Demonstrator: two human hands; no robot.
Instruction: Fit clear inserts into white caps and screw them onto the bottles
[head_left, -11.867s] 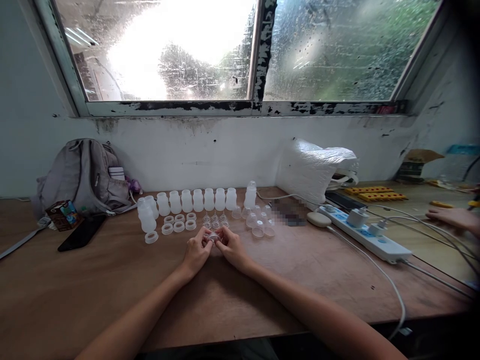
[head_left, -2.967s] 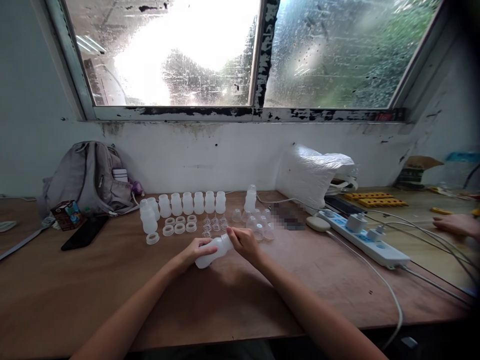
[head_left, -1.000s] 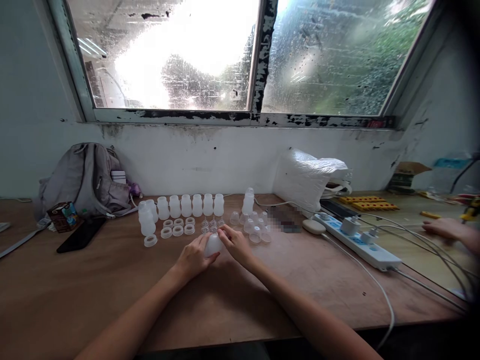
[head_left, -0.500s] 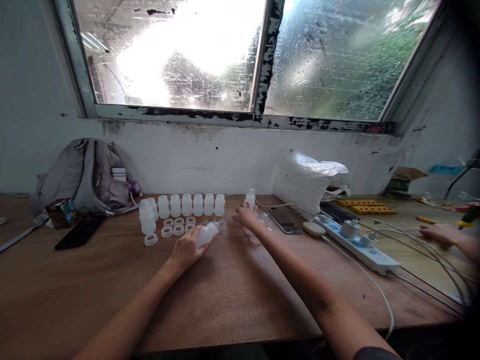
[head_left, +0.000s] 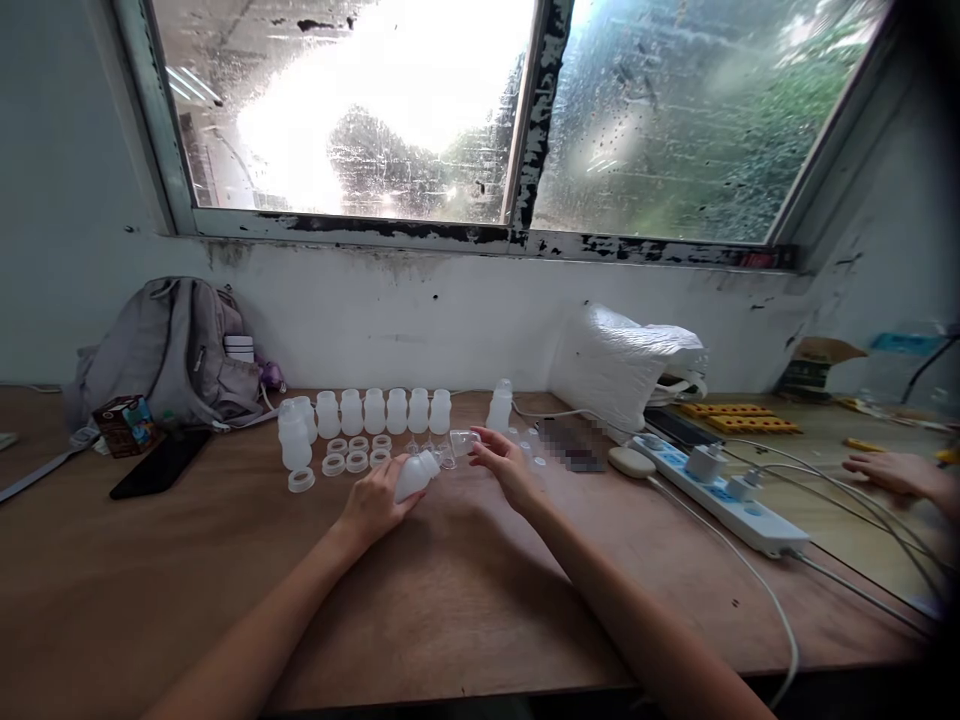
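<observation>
My left hand (head_left: 375, 498) is closed around a translucent white baby bottle (head_left: 412, 478), tilted with its top towards the right. The fingers of my right hand (head_left: 510, 468) pinch a clear plastic cap (head_left: 462, 442), just beyond the bottle top and apart from it. Several open bottles (head_left: 374, 412) stand in a row behind my left hand. White screw rings (head_left: 357, 460) lie in front of them, and small clear teats (head_left: 447, 460) sit near the cap, partly hidden. One bottle with a top fitted (head_left: 500, 407) stands upright behind my right hand.
A blurred-out phone (head_left: 571, 444), a white charger puck (head_left: 631, 461) and a power strip (head_left: 724, 497) with cables lie to the right. At left are a grey backpack (head_left: 176, 350), a drink carton (head_left: 124, 426) and a black phone (head_left: 161, 465). Another person's hand (head_left: 892, 472) rests at far right.
My right hand has come back and left from beside the standing bottle, now with the clear cap in its fingers. My left hand keeps the bottle almost in place.
</observation>
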